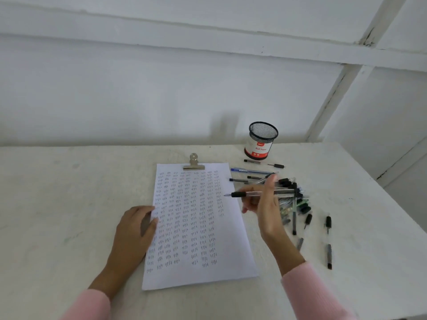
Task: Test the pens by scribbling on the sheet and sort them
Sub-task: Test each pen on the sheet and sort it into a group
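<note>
A white sheet (226, 255) covered with rows of small scribbles lies on the table, held at its top by a metal clip (193, 163). My left hand (136, 225) rests on the sheet's left edge with loosely bent fingers. My right hand (263, 204) hovers just right of the sheet and holds a clear pen with a black grip (240, 194), its tip pointing left over the sheet's right margin. A heap of pens (293, 199) lies right behind that hand.
A black mesh pen cup (261, 140) with a red-and-white label stands at the back right. Loose pens lie near it (251, 161), and a blue pen (245, 170) lies beside the sheet. Two more pens (328, 241) lie toward the table's right edge.
</note>
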